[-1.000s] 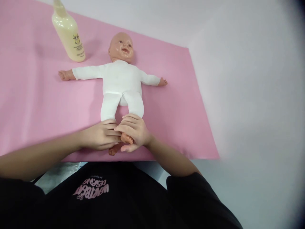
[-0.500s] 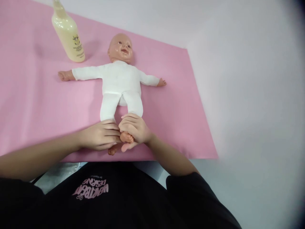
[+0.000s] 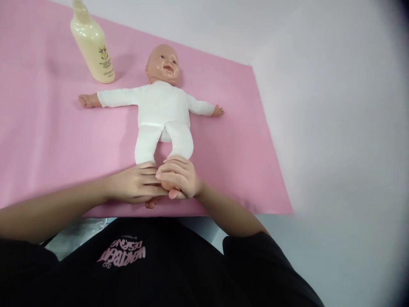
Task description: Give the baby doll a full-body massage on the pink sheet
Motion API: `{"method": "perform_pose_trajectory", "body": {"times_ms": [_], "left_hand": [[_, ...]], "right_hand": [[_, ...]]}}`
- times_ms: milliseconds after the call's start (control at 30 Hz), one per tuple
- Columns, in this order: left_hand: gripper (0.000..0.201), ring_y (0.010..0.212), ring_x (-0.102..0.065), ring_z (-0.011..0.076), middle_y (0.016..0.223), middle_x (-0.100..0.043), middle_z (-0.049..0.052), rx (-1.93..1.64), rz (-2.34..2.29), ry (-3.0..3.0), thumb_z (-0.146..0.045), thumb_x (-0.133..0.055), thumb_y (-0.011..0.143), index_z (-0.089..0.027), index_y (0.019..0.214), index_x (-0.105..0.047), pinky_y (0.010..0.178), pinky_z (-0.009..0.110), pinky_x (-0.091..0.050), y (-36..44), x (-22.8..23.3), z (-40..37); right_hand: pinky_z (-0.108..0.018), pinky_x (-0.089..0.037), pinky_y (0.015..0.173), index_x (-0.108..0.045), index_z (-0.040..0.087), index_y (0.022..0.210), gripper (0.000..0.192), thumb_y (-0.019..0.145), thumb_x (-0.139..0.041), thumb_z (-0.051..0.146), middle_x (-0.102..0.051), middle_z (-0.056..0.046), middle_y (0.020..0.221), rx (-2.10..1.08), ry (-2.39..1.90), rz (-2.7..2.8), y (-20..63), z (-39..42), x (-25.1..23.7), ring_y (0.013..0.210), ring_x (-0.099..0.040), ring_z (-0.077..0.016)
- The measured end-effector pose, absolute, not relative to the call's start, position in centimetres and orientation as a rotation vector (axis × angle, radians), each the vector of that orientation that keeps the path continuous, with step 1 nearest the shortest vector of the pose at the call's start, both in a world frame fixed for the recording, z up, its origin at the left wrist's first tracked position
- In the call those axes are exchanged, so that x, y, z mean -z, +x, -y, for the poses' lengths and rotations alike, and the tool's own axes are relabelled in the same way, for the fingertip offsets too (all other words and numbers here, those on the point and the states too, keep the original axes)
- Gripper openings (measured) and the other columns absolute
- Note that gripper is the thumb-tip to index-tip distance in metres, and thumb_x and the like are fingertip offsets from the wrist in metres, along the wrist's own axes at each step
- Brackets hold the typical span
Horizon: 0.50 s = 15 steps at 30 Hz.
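Observation:
A baby doll (image 3: pixel 163 104) with a white cloth body lies on its back, arms spread and feet toward me. My left hand (image 3: pixel 139 183) lies across its lower leg on the left, fingers reaching over to the other foot; the thumb is hidden. Below that hand, one brown foot (image 3: pixel 151 202) pokes out. My right hand (image 3: pixel 180 177) is closed around the doll's other foot (image 3: pixel 168 184), its fingers curled over the top and the thumb underneath. Both hands touch each other at that foot.
The doll rests on a pink mat (image 3: pixel 233 162) whose front edge is close to my body. A pale yellow pump bottle (image 3: pixel 92 51) stands at the back left, beyond the doll's outstretched arm. A whitish surface (image 3: pixel 335 128) borders the mat on the right.
My right hand's fingers have curled further over the doll's foot, covering its toes, and the thumb has drawn in. My left fingers reach slightly further right. The doll's body and bottle stay put.

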<state>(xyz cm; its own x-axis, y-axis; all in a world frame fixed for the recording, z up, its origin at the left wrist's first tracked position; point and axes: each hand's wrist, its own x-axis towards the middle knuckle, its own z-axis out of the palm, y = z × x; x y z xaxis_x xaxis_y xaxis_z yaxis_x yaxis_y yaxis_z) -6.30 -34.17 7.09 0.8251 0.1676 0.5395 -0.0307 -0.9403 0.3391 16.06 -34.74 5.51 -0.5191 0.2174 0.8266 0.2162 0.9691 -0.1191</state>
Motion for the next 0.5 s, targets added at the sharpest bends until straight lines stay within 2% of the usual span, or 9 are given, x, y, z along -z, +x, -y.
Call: {"method": "perform_pose_trajectory", "body": {"times_ms": [233,400,500], "left_hand": [[0.019,0.102,-0.071,0.0194,0.113,-0.08,0.003,-0.89,-0.08,2.742,-0.023,-0.064,0.105,-0.028,0.119,-0.076,0.1,0.036,-0.055,-6.23,-7.1,34.14],[0.019,0.098,-0.071,0.0188,0.109,-0.08,0.004,-0.908,-0.058,2.751,-0.024,-0.061,0.107,-0.027,0.12,-0.074,0.101,0.037,-0.054,-6.08,-7.21,34.15],[0.017,0.095,-0.071,0.0178,0.105,-0.079,0.004,-0.898,-0.07,2.73,-0.025,-0.063,0.106,-0.028,0.119,-0.074,0.099,0.035,-0.054,-6.11,-7.01,34.1]], "right_hand": [[-0.039,-0.062,0.092,-0.07,0.018,0.107,0.052,0.114,-0.028,0.048,-0.068,-0.004,0.084,-0.063,-0.273,2.094,16.04,34.6,-6.52,0.082,-0.07,-0.0164],[-0.039,-0.061,0.09,-0.069,0.018,0.105,0.033,0.108,-0.039,0.03,-0.067,-0.004,0.083,-0.038,-0.274,2.12,16.01,34.84,-6.23,0.079,-0.066,-0.0165],[-0.038,-0.061,0.088,-0.069,0.019,0.102,0.025,0.103,-0.046,0.027,-0.068,-0.004,0.085,0.014,-0.317,2.184,16.1,34.92,-5.96,0.082,-0.068,-0.0166]]}}
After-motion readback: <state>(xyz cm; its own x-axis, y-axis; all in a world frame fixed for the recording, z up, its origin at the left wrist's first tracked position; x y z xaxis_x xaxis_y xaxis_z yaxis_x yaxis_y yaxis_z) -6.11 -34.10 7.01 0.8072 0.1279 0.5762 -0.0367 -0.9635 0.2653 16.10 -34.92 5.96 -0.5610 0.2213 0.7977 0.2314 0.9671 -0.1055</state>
